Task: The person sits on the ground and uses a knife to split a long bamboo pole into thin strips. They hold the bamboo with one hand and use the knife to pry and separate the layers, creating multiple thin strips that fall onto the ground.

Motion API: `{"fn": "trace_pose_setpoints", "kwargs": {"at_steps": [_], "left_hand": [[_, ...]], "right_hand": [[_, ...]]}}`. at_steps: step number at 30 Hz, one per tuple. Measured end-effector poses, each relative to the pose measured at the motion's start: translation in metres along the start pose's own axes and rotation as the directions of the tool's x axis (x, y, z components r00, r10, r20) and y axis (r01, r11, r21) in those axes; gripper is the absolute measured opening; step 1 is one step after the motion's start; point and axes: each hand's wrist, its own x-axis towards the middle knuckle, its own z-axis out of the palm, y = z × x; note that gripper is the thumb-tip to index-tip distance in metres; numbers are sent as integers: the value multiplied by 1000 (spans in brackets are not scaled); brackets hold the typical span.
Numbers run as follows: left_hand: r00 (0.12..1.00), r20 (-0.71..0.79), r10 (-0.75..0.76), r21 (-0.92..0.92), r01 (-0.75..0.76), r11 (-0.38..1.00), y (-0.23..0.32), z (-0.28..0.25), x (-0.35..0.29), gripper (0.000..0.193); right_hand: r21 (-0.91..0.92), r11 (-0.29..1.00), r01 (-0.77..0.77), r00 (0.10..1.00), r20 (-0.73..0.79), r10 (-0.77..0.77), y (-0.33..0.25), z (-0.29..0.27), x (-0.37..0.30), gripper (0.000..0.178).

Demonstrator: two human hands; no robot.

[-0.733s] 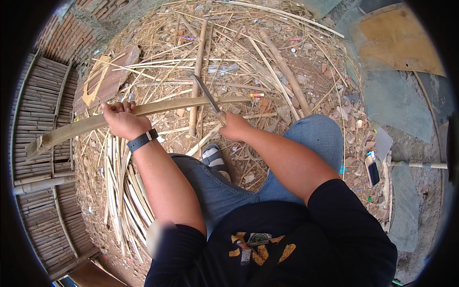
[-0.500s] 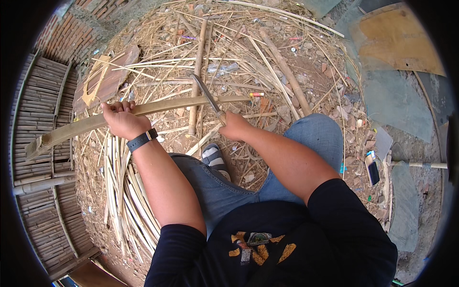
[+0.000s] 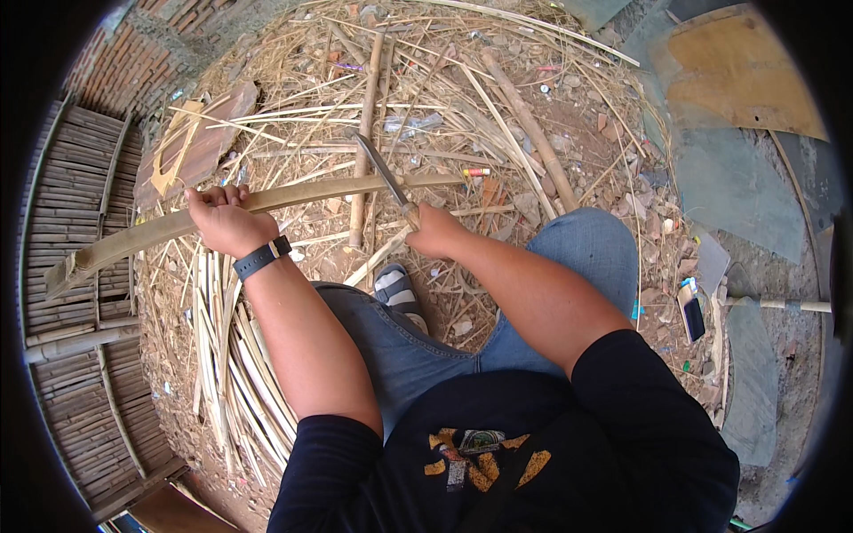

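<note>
A long split bamboo piece [image 3: 151, 233] stretches from the left side toward the middle of the view, its left end raised nearer me. My left hand [image 3: 229, 220] is closed round it, with a dark watch on that wrist. In my right hand [image 3: 435, 233] is the handle of a knife [image 3: 380, 164], which has a long blade pointing up and to the left. The blade crosses the bamboo close to its far right end and appears to touch it. Under that part of the bamboo runs a round bamboo pole [image 3: 367, 133] lying on the ground.
A bundle of thin bamboo strips [image 3: 240, 355] lies left of my legs. Another pole [image 3: 533, 133] rests farther right among straw and shavings. A bamboo slat wall [image 3: 80, 204] borders the left, and grey sheets [image 3: 737, 195] the right. A phone [image 3: 691, 313] lies beside my right knee.
Hardly anything differs. The bamboo piece and the knife have shifted very slightly to the left; both hands keep their hold.
</note>
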Motion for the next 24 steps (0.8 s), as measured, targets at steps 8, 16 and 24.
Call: {"fn": "trace_pose_setpoints", "kwargs": {"at_steps": [8,16,24], "left_hand": [[1000,-5,3,13,-3,1000,2,4,-3,31],[1000,16,-7,21,7,1000,-1,1,-1,31],[999,33,3,30,-4,1000,-1,-5,5,25]], "right_hand": [[9,1000,4,1000,-14,-4,1,0,0,57],[20,1000,-5,1000,1,5,4,0,2,55],[-13,1000,14,1000,-8,-14,5,4,5,55]]}}
